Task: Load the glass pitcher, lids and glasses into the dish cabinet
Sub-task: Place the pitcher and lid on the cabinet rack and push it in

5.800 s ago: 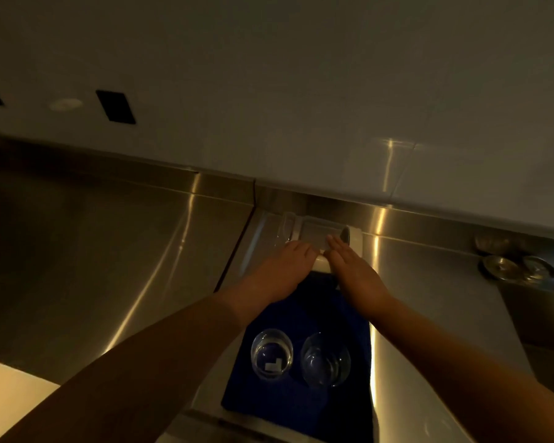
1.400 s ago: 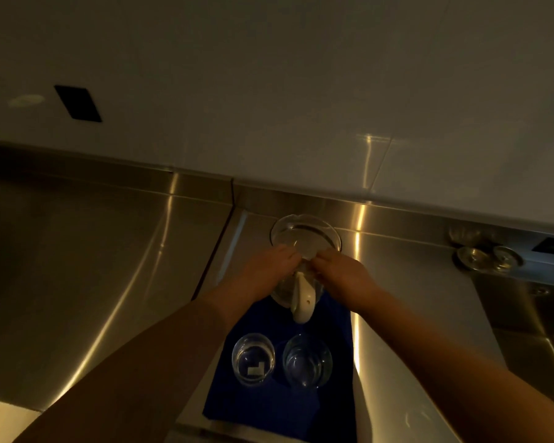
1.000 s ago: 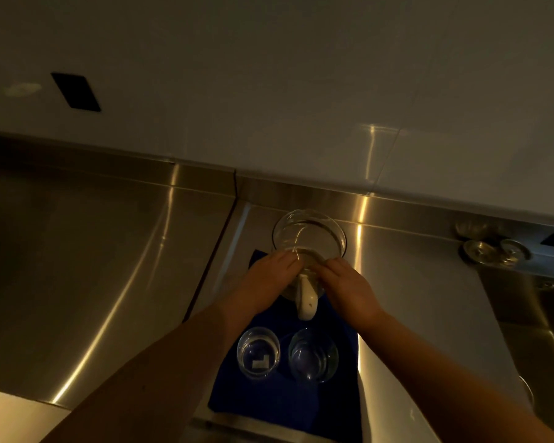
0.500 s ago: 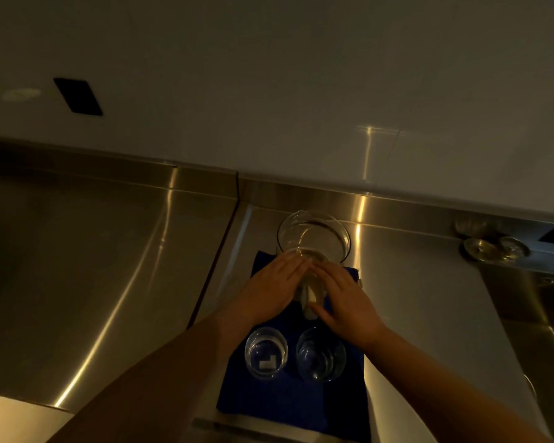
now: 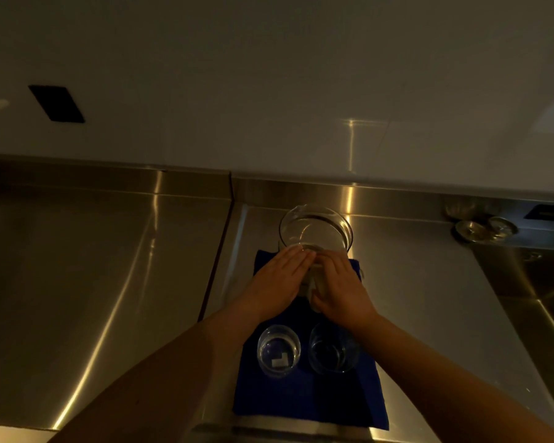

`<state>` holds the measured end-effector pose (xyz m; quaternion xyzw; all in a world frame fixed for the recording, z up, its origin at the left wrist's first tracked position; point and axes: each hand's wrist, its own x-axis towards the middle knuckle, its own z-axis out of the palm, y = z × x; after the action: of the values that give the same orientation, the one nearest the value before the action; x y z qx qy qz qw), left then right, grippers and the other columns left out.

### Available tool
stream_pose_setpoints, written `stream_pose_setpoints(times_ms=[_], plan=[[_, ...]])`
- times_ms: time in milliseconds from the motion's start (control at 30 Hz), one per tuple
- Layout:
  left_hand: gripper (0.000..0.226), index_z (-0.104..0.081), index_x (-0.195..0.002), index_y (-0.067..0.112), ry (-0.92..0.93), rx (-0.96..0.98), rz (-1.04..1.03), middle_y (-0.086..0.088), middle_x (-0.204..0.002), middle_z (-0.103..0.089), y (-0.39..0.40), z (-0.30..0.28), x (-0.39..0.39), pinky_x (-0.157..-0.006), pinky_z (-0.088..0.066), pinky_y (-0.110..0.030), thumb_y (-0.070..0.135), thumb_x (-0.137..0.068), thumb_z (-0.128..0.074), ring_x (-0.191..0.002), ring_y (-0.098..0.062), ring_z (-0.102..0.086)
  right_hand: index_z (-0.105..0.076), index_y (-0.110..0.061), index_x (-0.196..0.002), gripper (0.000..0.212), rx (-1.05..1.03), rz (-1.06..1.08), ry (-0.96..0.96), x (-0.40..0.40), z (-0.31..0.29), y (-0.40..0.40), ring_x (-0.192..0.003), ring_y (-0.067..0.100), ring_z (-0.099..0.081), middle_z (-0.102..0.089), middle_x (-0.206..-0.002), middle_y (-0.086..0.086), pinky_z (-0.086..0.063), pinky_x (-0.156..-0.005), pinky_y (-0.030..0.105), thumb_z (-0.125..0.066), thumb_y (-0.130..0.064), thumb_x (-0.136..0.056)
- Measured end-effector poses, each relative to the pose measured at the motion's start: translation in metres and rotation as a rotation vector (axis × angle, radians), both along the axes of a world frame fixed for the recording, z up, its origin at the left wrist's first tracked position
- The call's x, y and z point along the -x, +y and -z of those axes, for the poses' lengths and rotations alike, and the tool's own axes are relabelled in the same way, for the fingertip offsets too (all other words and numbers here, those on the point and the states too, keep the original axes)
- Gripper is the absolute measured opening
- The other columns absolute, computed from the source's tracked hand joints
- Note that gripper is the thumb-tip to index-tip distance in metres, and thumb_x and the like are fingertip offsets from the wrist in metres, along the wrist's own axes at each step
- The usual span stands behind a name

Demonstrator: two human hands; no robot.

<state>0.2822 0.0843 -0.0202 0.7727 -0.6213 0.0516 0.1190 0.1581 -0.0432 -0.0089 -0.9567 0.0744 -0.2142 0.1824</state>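
A clear glass pitcher (image 5: pixel 315 230) stands upright at the far end of a blue mat (image 5: pixel 307 398) on the steel counter. Its pale handle faces me and is mostly hidden between my hands. My left hand (image 5: pixel 277 279) lies flat with straight fingers against the pitcher's near left side. My right hand (image 5: pixel 341 286) lies against the near right side, fingers extended. Two empty clear glasses (image 5: pixel 279 350) (image 5: pixel 333 351) stand side by side on the mat, just below my wrists. No lids show.
The steel counter (image 5: pixel 93 282) runs left and right, with a seam left of the mat. A white wall (image 5: pixel 269 91) with a dark socket (image 5: pixel 56 103) rises behind. A sink basin (image 5: pixel 544 302) and round metal fittings (image 5: pixel 483 228) lie at right.
The pitcher, earlier lying on its side, now stands upright on the mat. My fingers have straightened and both hands have slid down toward me along its near side.
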Motion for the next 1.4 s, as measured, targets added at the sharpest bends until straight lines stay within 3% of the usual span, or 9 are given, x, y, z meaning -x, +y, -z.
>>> stream_pose_setpoints(times_ms=[100,200,367,567,767,867,1033,1200,1400], plan=[[0.061,-0.011,-0.150,0.010,-0.003,0.013,0.029,-0.011,-0.157,-0.018,0.001,-0.001,-0.004,-0.109,0.019,-0.022,0.012,-0.096,-0.041,-0.145,-0.021,-0.011,-0.054,0.000,-0.117,0.062,0.034,-0.042,-0.010,0.003,-0.002,-0.011,-0.111,0.027,-0.049,-0.056,-0.117,0.017,-0.044,-0.095,0.049,-0.080,-0.007,-0.062],[0.059,-0.013,-0.149,0.008,-0.016,0.012,0.027,-0.012,-0.156,-0.019,0.000,-0.004,-0.006,-0.108,0.020,-0.022,0.010,-0.097,-0.041,-0.145,-0.022,-0.013,-0.056,-0.001,-0.113,0.050,0.071,-0.066,0.001,0.005,-0.005,-0.027,-0.101,0.027,-0.055,-0.058,-0.110,0.016,-0.046,-0.084,0.031,-0.077,-0.005,-0.068],[0.057,-0.015,-0.149,0.008,-0.011,0.007,0.026,-0.012,-0.156,-0.020,-0.003,-0.005,-0.005,-0.112,0.015,-0.025,0.010,-0.098,-0.040,-0.145,-0.022,-0.014,-0.062,-0.003,-0.095,0.023,0.164,-0.081,0.077,-0.002,-0.012,-0.044,-0.081,0.027,-0.059,-0.061,-0.094,0.013,-0.047,-0.064,0.030,-0.071,-0.002,-0.073],[0.058,-0.019,-0.149,0.007,0.007,-0.003,0.007,-0.014,-0.154,-0.024,-0.007,-0.009,0.000,-0.112,0.012,-0.026,0.008,-0.097,-0.044,-0.144,-0.024,-0.018,-0.064,-0.001,-0.088,0.023,0.204,-0.183,0.098,-0.002,-0.021,-0.053,-0.075,0.028,-0.060,-0.063,-0.088,0.015,-0.051,-0.057,0.035,-0.076,0.001,-0.068],[0.061,-0.037,-0.142,0.002,0.010,-0.018,0.024,-0.017,-0.138,-0.047,-0.017,-0.015,0.019,-0.113,-0.010,-0.034,0.006,-0.085,-0.060,-0.129,-0.030,-0.044,-0.064,-0.005,-0.092,0.031,0.217,-0.274,0.167,0.003,-0.026,-0.088,-0.081,0.026,-0.060,-0.062,-0.093,0.012,-0.053,-0.059,0.042,-0.078,0.001,-0.066],[0.063,-0.030,-0.145,0.004,0.031,-0.038,0.000,-0.015,-0.142,-0.043,-0.021,-0.017,0.024,-0.114,-0.009,-0.032,0.006,-0.088,-0.058,-0.133,-0.028,-0.038,-0.065,-0.003,-0.097,0.037,0.225,-0.325,0.156,0.003,-0.026,-0.090,-0.083,0.028,-0.061,-0.063,-0.094,0.014,-0.055,-0.064,0.041,-0.077,0.004,-0.064],[0.064,-0.032,-0.145,0.007,0.058,-0.008,-0.041,-0.014,-0.146,-0.038,-0.016,-0.031,0.017,-0.113,-0.009,-0.028,0.000,-0.087,-0.058,-0.137,-0.028,-0.031,-0.064,-0.006,-0.111,0.047,0.244,-0.322,0.126,0.000,-0.020,-0.069,-0.088,0.028,-0.064,-0.066,-0.098,0.012,-0.052,-0.072,0.034,-0.081,-0.008,-0.066],[0.057,-0.026,-0.147,0.015,-0.016,-0.076,-0.060,-0.003,-0.149,-0.033,-0.021,-0.034,0.015,-0.112,-0.021,-0.025,0.009,-0.095,-0.048,-0.137,-0.016,-0.027,-0.066,-0.005,-0.106,0.053,0.316,-0.359,0.111,0.001,-0.024,-0.072,-0.078,0.029,-0.066,-0.068,-0.091,0.013,-0.053,-0.064,0.033,-0.086,-0.009,-0.056],[0.054,-0.031,-0.144,0.013,-0.010,-0.096,-0.085,-0.004,-0.145,-0.037,-0.023,-0.032,0.026,-0.104,-0.031,-0.026,0.005,-0.093,-0.049,-0.132,-0.017,-0.032,-0.065,-0.009,-0.106,0.049,0.404,-0.439,0.128,-0.001,-0.023,-0.090,-0.081,0.026,-0.066,-0.067,-0.094,0.011,-0.054,-0.065,0.031,-0.083,-0.008,-0.061]])
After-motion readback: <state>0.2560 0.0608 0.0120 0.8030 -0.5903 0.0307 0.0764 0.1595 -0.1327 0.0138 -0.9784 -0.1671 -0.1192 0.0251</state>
